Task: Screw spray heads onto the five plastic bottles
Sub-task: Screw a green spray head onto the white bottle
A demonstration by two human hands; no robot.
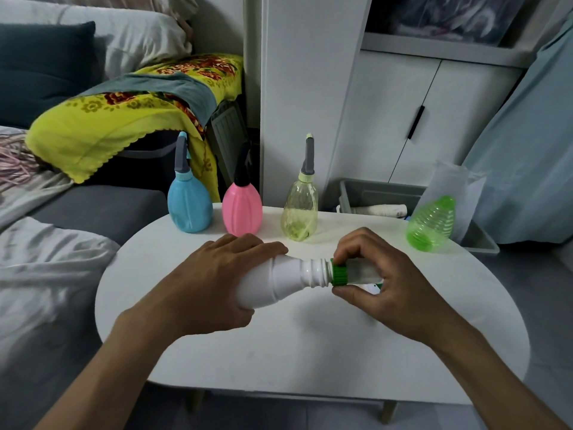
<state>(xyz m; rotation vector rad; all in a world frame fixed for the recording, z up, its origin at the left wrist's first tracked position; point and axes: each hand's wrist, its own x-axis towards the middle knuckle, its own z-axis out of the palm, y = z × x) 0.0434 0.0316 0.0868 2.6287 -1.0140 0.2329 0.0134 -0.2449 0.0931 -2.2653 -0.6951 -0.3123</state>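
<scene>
A white plastic bottle lies sideways above the white oval table, neck pointing right. My left hand grips its body. My right hand pinches a spray head by its green ribbed collar at the bottle's threaded neck; the rest of the head is mostly hidden in my palm. At the table's far edge stand a blue bottle, a pink bottle and a clear yellow bottle, each with a spray head on. A green ribbed bottle stands at the far right with no head.
A grey sofa with bedding and a yellow floral blanket lies to the left. Behind the table stands a white cabinet. A grey bin holding a white roll sits on the floor at the back right, beside a blue curtain.
</scene>
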